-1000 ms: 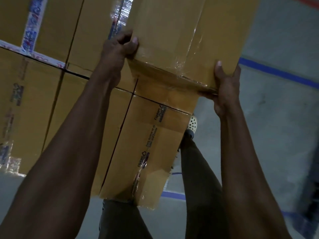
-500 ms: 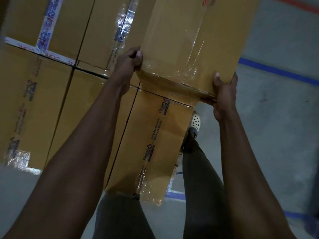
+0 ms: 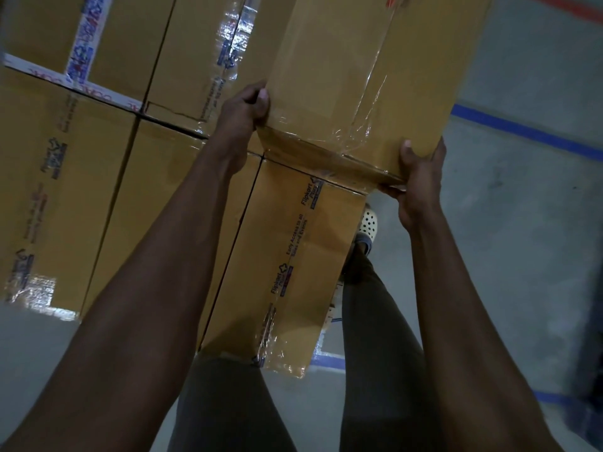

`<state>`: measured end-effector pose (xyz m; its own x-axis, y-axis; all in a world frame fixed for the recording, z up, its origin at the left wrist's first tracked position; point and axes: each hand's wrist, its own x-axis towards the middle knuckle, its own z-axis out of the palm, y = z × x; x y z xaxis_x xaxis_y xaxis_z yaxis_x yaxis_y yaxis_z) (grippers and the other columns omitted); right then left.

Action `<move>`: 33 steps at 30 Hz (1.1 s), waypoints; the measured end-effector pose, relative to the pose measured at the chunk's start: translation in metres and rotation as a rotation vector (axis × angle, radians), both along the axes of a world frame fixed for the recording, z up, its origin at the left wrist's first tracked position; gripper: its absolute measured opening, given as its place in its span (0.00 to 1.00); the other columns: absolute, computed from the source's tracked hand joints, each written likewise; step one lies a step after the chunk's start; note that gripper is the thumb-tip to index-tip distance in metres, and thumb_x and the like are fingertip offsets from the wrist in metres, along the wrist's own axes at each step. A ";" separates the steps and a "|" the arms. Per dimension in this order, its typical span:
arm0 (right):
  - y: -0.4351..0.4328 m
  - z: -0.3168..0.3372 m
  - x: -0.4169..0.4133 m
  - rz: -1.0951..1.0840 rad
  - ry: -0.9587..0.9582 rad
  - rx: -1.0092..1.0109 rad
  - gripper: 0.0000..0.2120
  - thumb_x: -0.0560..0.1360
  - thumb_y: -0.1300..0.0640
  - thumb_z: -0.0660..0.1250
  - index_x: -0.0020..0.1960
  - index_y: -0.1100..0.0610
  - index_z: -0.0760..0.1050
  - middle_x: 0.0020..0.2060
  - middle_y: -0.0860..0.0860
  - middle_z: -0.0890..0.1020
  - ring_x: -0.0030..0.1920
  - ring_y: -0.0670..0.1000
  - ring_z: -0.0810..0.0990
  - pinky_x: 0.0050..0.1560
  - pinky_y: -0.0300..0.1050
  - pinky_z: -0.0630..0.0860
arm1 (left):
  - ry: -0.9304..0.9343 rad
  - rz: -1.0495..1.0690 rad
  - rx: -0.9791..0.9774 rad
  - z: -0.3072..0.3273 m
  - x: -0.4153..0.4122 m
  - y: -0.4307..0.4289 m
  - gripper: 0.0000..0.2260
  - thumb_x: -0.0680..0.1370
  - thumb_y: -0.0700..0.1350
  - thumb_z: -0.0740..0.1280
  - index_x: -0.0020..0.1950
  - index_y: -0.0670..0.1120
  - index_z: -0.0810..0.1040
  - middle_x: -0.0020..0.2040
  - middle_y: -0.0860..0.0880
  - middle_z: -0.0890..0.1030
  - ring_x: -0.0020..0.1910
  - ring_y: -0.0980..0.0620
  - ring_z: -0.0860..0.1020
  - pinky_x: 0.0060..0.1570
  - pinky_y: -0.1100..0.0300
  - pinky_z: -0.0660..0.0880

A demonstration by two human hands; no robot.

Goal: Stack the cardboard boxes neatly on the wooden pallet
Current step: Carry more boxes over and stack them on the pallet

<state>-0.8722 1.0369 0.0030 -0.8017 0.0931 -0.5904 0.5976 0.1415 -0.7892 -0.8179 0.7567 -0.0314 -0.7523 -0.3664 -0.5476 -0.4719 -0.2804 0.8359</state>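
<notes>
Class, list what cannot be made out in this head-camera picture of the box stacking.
Head view only:
Pallet: not visible; the stacked boxes would hide it.
Held box: far end cut off by the top edge.
Whether it rests on the stack: hidden by the box itself.
Fingers of the right hand beneath the corner: hidden by the box.

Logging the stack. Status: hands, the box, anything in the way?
Left hand and right hand both gripping the cardboard box at its near corners. Box held above the stacked boxes, not yet set down. Nothing seen in the way.
</notes>
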 end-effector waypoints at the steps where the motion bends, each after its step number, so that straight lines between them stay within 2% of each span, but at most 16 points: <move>1: 0.000 0.000 0.000 -0.006 -0.002 0.002 0.30 0.81 0.51 0.67 0.78 0.41 0.57 0.68 0.44 0.73 0.61 0.50 0.78 0.54 0.65 0.81 | 0.008 0.005 0.004 -0.003 0.000 0.001 0.16 0.84 0.44 0.64 0.71 0.45 0.77 0.65 0.48 0.81 0.60 0.55 0.79 0.56 0.63 0.76; 5: 0.001 -0.001 0.002 -0.011 -0.006 0.003 0.30 0.81 0.52 0.67 0.79 0.42 0.57 0.67 0.43 0.74 0.60 0.50 0.78 0.53 0.65 0.81 | 0.007 0.025 0.009 -0.007 0.001 0.001 0.17 0.83 0.45 0.65 0.72 0.44 0.76 0.64 0.48 0.82 0.62 0.54 0.79 0.65 0.58 0.75; 7: 0.001 0.000 0.005 -0.012 -0.009 0.004 0.30 0.81 0.52 0.66 0.79 0.42 0.57 0.65 0.43 0.74 0.59 0.49 0.79 0.53 0.64 0.81 | -0.014 0.022 -0.004 -0.009 0.003 0.001 0.19 0.82 0.47 0.66 0.73 0.45 0.76 0.66 0.48 0.81 0.65 0.52 0.78 0.72 0.53 0.71; 9: 0.002 0.000 0.008 -0.012 -0.014 0.003 0.31 0.81 0.52 0.66 0.79 0.42 0.57 0.63 0.41 0.75 0.58 0.48 0.79 0.53 0.62 0.81 | -0.036 0.023 -0.029 -0.008 0.004 0.002 0.20 0.82 0.49 0.67 0.73 0.46 0.76 0.67 0.49 0.81 0.68 0.50 0.77 0.74 0.49 0.69; 11: 0.003 0.001 0.008 0.002 -0.022 0.000 0.31 0.81 0.52 0.67 0.79 0.42 0.56 0.61 0.38 0.75 0.57 0.46 0.79 0.53 0.61 0.82 | -0.060 0.039 -0.058 -0.003 0.005 0.005 0.16 0.83 0.48 0.66 0.70 0.48 0.77 0.61 0.53 0.83 0.62 0.55 0.80 0.66 0.58 0.75; 12: 0.004 0.001 0.008 0.019 -0.027 0.007 0.31 0.81 0.51 0.67 0.79 0.42 0.56 0.60 0.37 0.75 0.57 0.46 0.79 0.52 0.59 0.82 | -0.069 0.052 -0.079 0.000 0.005 0.008 0.13 0.83 0.48 0.66 0.67 0.48 0.79 0.54 0.55 0.84 0.54 0.60 0.81 0.57 0.64 0.77; 13: 0.006 0.002 0.008 0.038 -0.033 0.021 0.32 0.81 0.50 0.67 0.79 0.42 0.56 0.59 0.37 0.74 0.56 0.45 0.78 0.52 0.57 0.82 | -0.082 0.070 -0.107 0.000 0.005 0.012 0.11 0.83 0.49 0.66 0.64 0.48 0.81 0.48 0.57 0.83 0.45 0.64 0.80 0.47 0.67 0.76; 14: 0.007 0.003 0.008 0.050 -0.037 0.042 0.32 0.81 0.49 0.67 0.80 0.43 0.55 0.59 0.37 0.74 0.56 0.44 0.78 0.50 0.55 0.82 | -0.103 0.087 -0.135 0.001 0.007 0.017 0.11 0.82 0.50 0.67 0.59 0.47 0.83 0.42 0.59 0.82 0.40 0.66 0.78 0.42 0.66 0.74; 15: 0.009 0.003 0.007 0.051 -0.038 0.062 0.32 0.81 0.48 0.67 0.80 0.44 0.56 0.60 0.39 0.74 0.56 0.45 0.78 0.50 0.53 0.81 | -0.125 0.101 -0.147 0.000 0.011 0.022 0.10 0.82 0.52 0.68 0.54 0.48 0.85 0.39 0.60 0.81 0.38 0.65 0.77 0.41 0.65 0.73; 17: 0.012 0.002 0.007 0.032 -0.037 0.086 0.32 0.81 0.46 0.67 0.80 0.45 0.56 0.63 0.43 0.73 0.59 0.48 0.78 0.53 0.54 0.82 | -0.131 0.115 -0.135 -0.001 0.022 0.032 0.11 0.81 0.55 0.68 0.44 0.51 0.83 0.38 0.60 0.81 0.40 0.62 0.77 0.45 0.60 0.74; 21: 0.011 0.000 0.007 0.004 -0.035 0.078 0.32 0.81 0.47 0.67 0.80 0.45 0.57 0.66 0.46 0.72 0.60 0.49 0.78 0.57 0.57 0.81 | -0.103 0.151 -0.133 0.001 0.032 0.043 0.07 0.80 0.59 0.67 0.46 0.62 0.83 0.48 0.61 0.84 0.56 0.55 0.81 0.63 0.49 0.77; 23: 0.009 0.000 0.006 -0.001 -0.040 0.076 0.31 0.81 0.48 0.67 0.79 0.44 0.57 0.65 0.45 0.73 0.59 0.48 0.78 0.57 0.59 0.81 | -0.094 0.157 -0.142 0.002 0.032 0.042 0.07 0.79 0.60 0.67 0.47 0.62 0.83 0.49 0.60 0.85 0.59 0.53 0.82 0.65 0.46 0.77; 27: 0.010 0.000 0.003 0.016 -0.042 0.065 0.31 0.81 0.48 0.67 0.79 0.44 0.56 0.65 0.45 0.73 0.60 0.49 0.78 0.59 0.63 0.80 | -0.083 0.118 -0.171 0.002 0.033 0.040 0.11 0.79 0.61 0.66 0.54 0.58 0.84 0.51 0.59 0.85 0.58 0.54 0.82 0.62 0.52 0.76; 33: 0.013 -0.001 0.001 0.049 -0.022 0.105 0.31 0.81 0.47 0.67 0.79 0.44 0.56 0.68 0.47 0.73 0.63 0.52 0.78 0.58 0.64 0.80 | -0.071 0.114 -0.173 -0.001 0.029 0.040 0.10 0.82 0.56 0.65 0.47 0.55 0.83 0.37 0.62 0.80 0.41 0.62 0.76 0.48 0.60 0.73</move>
<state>-0.8715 1.0503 0.0021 -0.7939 0.1166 -0.5968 0.6049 0.2524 -0.7553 -0.7886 0.7963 -0.0327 -0.6622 -0.5403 -0.5192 -0.5047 -0.1906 0.8420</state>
